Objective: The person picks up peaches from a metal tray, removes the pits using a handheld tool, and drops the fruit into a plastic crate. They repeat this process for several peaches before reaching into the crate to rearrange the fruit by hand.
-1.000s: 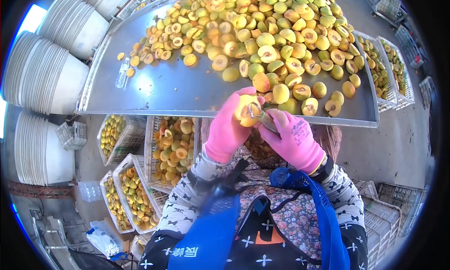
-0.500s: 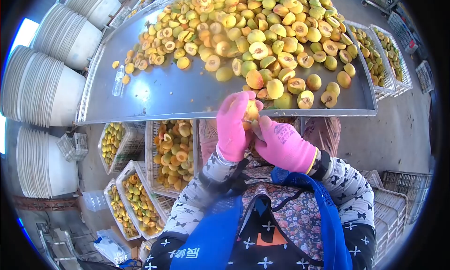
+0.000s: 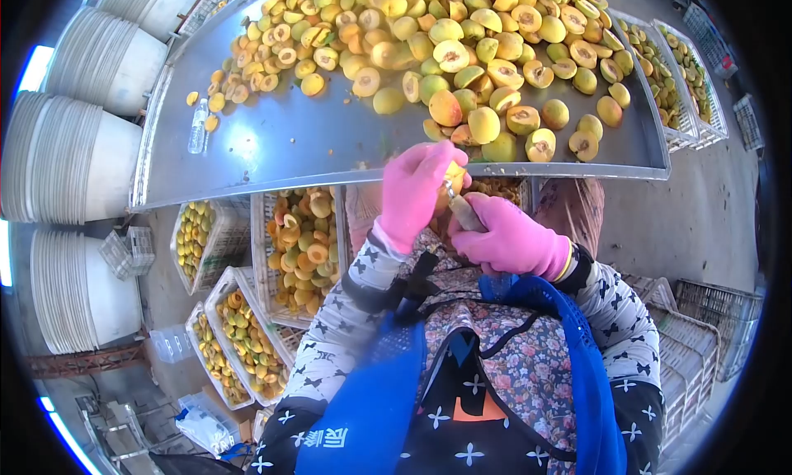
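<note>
My left hand, in a pink glove, is closed around a yellow peach half just in front of the table's near edge. My fingers cover much of the fruit. In my right hand, also gloved in pink, is a pitting tool with a thick greyish-brown handle. Its short metal end points up at the peach half and appears to touch it. Beyond both hands, many halved peaches are heaped on the metal table, some with the cut side up.
A crate of peach halves stands below the table, left of my hands. More filled crates are on the floor at left, others at far right. A plastic bottle lies on the table. Stacked white tubs line the left side.
My right hand has drawn slightly down and away from my left, so more of the tool's handle and metal end shows. The peach half stays in my left hand. The view has shifted a little.
</note>
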Demonstrator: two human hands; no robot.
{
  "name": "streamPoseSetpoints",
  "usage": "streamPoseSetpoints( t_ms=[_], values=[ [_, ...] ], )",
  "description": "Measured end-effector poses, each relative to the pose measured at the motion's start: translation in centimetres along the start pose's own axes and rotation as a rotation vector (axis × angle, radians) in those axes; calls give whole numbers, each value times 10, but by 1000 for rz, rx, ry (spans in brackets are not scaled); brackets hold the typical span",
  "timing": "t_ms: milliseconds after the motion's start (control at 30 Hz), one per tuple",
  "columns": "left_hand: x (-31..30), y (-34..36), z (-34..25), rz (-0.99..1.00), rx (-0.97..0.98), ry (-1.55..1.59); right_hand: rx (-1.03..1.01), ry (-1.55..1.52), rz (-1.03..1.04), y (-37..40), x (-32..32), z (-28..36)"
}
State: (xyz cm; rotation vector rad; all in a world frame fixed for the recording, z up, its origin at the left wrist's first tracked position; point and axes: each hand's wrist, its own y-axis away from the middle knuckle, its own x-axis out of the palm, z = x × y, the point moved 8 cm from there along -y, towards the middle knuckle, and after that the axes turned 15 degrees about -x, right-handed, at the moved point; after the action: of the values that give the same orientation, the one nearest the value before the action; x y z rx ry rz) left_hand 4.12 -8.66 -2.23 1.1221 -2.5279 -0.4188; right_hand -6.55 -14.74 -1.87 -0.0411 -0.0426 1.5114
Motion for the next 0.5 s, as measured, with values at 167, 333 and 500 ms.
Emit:
streamPoseSetpoints(
  t_ms=[167,333,500],
  values=[
    [3,3,3,-17,-17,153,277,-398,16,10,12,-3],
    [10,-1,1,242,-81,-9,270,-454,114,17,10,-3],
    [7,7,-10,-28,386,-321,313,-476,82,20,8,-11]
  ],
)
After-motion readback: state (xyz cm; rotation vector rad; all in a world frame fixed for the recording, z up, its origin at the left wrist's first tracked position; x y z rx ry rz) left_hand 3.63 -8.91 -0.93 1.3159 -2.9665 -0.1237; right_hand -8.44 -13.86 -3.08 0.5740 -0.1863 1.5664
